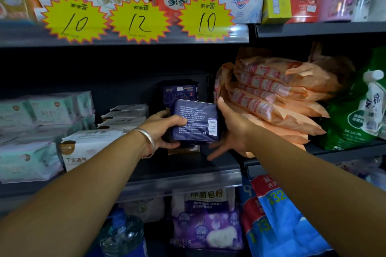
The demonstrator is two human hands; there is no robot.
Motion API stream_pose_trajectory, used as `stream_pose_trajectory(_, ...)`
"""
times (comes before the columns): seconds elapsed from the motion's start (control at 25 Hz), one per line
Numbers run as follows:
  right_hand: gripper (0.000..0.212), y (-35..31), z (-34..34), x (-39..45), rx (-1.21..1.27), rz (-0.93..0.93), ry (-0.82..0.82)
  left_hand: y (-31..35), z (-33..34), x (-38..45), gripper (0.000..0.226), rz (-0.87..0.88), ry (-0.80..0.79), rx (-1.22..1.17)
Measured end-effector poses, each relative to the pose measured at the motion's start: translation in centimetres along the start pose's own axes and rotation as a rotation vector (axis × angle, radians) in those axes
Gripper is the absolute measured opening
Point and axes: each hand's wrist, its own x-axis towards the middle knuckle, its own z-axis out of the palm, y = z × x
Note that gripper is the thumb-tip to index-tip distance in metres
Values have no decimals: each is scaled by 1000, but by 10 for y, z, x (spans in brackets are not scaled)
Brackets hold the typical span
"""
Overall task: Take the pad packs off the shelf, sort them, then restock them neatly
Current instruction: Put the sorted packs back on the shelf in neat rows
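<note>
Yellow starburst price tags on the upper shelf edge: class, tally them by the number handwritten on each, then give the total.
Yellow starburst paper tags marked 10: 2, the left tag and the right tag
Yellow starburst paper tag marked 12: 1
Total: 3

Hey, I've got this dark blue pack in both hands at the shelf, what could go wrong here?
The leaning stack of orange pad packs sits against your right hand; nudging it could start a slide. The dark blue pad pack is gripped mainly by the left hand, so it may slip.
</note>
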Motion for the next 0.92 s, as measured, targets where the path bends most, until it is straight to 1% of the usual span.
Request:
stream_pose_trajectory(0.04,77,-2,0,1,98,69,-32,-3,-2,1,51,58,-12,6)
stream_pose_trajectory(0.08,73,-2,0,1,152,101,-55,-6,-6,2,71,104,-29,36)
stream_pose_trajectory(0.12,67,-1,0,2,176,99,-53,-8,-11,3,86,134,-65,81)
stream_pose_trajectory(0.16,56,1,0,4,181,70,-32,-11,-15,4,96,149,-119,109)
stream_pose_trajectory(0.24,32,7,0,8,141,-29,19,-13,-21,1,101,131,-221,61)
stream_pose_trajectory(0.28,27,11,-3,10,108,-93,30,-14,-23,1,101,126,-243,-11)
stream_pose_trajectory(0.36,21,15,-4,14,76,-196,25,-16,-24,3,89,179,-193,-117)
stream_pose_trajectory(0.4,19,16,-4,15,53,-228,16,-17,-23,4,84,218,-150,-126)
stream_pose_trajectory(0.44,22,16,-5,14,13,-256,7,-18,-22,5,83,241,-116,-113)
stream_pose_trajectory(0.48,31,16,-5,14,-31,-281,-3,-19,-22,6,84,254,-89,-93)
stream_pose_trajectory(0.6,76,20,-8,13,-132,-327,-28,-23,-25,7,88,235,-26,-35)
stream_pose_trajectory(0.68,100,29,-8,17,-270,-284,-23,-29,-25,9,87,169,0,90)
stream_pose_trajectory(0.72,108,35,-7,21,-345,-248,-2,-33,-24,9,86,133,3,178)
stream_pose_trajectory(0.8,116,45,-5,27,-460,-185,52,-40,-18,9,87,82,-4,289)
stream_pose_trajectory(0.88,119,48,-4,29,-497,-159,94,-45,-16,11,93,62,-3,291)
stream_pose_trajectory(0.92,118,46,-4,28,-506,-165,106,-46,-16,13,92,52,-5,300)
